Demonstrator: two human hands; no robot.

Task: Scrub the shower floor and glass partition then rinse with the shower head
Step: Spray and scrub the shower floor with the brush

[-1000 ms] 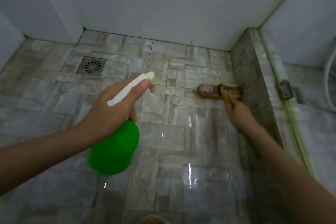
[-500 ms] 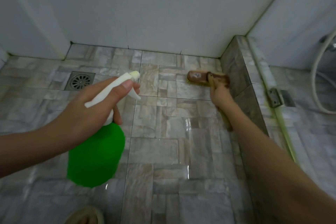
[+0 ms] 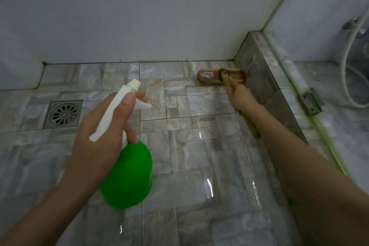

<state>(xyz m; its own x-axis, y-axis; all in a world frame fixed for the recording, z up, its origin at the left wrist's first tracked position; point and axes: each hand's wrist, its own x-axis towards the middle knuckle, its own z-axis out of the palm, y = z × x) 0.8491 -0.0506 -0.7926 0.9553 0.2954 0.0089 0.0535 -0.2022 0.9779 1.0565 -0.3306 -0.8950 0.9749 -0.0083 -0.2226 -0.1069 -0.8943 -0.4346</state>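
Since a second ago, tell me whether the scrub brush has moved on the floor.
Yes. The scrub brush has slid away from the person toward the back wall, along the tiled curb; the right hand grips its handle.

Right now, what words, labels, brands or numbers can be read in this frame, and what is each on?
No text can be read.
Pale sticker on the back of the brown wooden scrub brush: too blurred to read.
Green plastic spray bottle with a white trigger: no print shows.
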